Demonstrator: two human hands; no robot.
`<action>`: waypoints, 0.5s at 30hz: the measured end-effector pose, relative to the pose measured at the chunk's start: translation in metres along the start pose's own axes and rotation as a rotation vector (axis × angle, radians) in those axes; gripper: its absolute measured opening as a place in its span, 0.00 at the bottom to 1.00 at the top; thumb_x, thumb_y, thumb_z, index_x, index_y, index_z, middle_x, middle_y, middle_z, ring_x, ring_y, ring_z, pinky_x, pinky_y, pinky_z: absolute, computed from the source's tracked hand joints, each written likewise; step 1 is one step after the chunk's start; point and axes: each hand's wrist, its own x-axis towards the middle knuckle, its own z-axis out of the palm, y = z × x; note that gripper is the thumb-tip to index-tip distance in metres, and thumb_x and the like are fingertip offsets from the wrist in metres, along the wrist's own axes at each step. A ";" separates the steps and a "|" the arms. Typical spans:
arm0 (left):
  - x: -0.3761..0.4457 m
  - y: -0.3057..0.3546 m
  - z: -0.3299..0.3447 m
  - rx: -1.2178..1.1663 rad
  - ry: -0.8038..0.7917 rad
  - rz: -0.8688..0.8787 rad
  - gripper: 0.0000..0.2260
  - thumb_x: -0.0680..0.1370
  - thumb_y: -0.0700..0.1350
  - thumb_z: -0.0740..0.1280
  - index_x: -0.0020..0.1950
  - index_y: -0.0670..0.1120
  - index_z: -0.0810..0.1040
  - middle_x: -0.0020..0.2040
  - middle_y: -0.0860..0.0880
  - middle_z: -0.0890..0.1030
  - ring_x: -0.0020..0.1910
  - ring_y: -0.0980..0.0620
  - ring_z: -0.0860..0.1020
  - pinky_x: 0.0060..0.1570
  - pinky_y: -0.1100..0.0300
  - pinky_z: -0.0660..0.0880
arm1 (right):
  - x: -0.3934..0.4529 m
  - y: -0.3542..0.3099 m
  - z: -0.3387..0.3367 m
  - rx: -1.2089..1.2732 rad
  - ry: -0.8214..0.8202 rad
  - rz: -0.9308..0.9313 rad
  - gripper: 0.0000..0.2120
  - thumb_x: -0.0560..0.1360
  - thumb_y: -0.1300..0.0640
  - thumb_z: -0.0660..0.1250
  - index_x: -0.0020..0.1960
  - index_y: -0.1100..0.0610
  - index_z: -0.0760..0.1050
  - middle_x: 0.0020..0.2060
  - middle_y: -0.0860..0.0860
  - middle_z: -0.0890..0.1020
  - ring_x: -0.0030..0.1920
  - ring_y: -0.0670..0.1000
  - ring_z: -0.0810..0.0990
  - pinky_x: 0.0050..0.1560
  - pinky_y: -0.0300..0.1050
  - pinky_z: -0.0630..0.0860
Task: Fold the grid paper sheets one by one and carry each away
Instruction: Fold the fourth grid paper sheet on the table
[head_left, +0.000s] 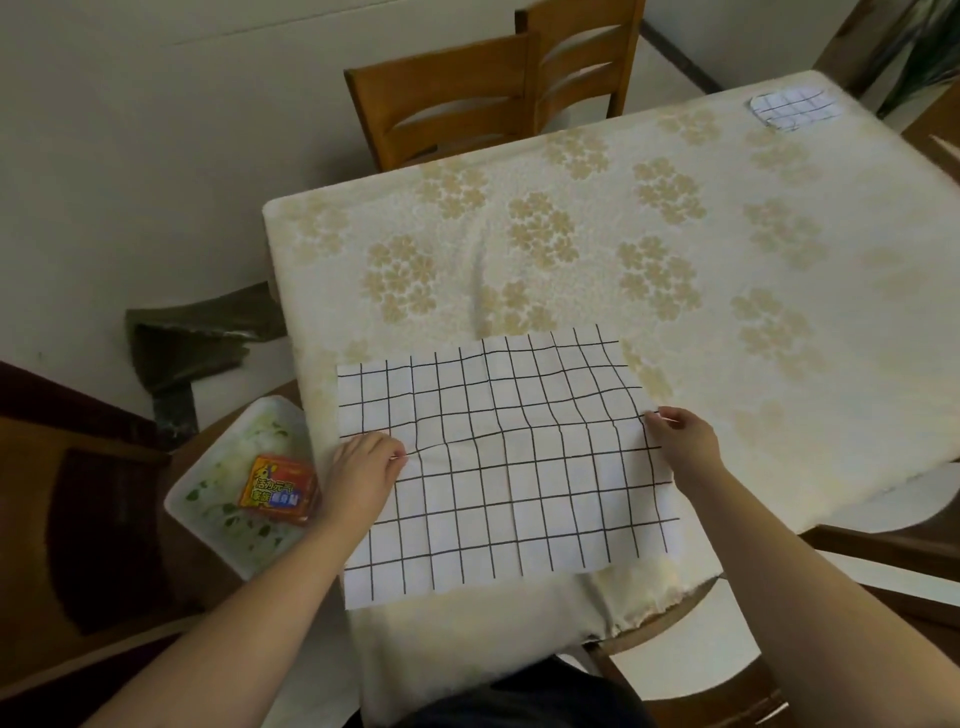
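Note:
A white sheet of grid paper (509, 462) with black lines lies spread at the near edge of the table (571, 249), slightly rippled across its middle. My left hand (363, 467) pinches its left edge about halfway up. My right hand (683, 439) pinches its right edge at a similar height. A small folded piece of grid paper (795, 106) lies at the table's far right corner.
The table wears a cream cloth with tan flower prints. A white tray (208, 499) holding an orange packet (280, 488) sits on a chair at my left. Wooden chairs (452, 104) stand at the far side. Dark cloth (197, 343) lies on the floor.

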 end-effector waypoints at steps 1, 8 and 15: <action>-0.002 -0.001 0.002 -0.004 -0.001 0.013 0.05 0.74 0.44 0.72 0.48 0.48 0.80 0.47 0.51 0.81 0.48 0.47 0.77 0.49 0.51 0.72 | -0.001 0.000 0.001 -0.018 0.000 -0.011 0.15 0.76 0.53 0.69 0.59 0.59 0.78 0.53 0.55 0.82 0.49 0.53 0.77 0.49 0.43 0.70; -0.001 -0.001 0.003 0.016 -0.092 0.081 0.18 0.79 0.53 0.59 0.64 0.48 0.77 0.62 0.48 0.78 0.62 0.46 0.74 0.61 0.50 0.70 | -0.016 0.004 0.017 -0.234 -0.020 -0.182 0.24 0.77 0.53 0.68 0.71 0.57 0.69 0.66 0.57 0.75 0.65 0.58 0.73 0.61 0.48 0.70; 0.026 0.002 0.011 0.062 -0.233 0.241 0.22 0.80 0.54 0.56 0.72 0.49 0.69 0.72 0.47 0.70 0.70 0.45 0.68 0.68 0.47 0.65 | -0.052 0.023 0.047 -0.452 0.103 -0.308 0.21 0.76 0.55 0.69 0.67 0.60 0.73 0.71 0.60 0.69 0.71 0.61 0.65 0.69 0.54 0.61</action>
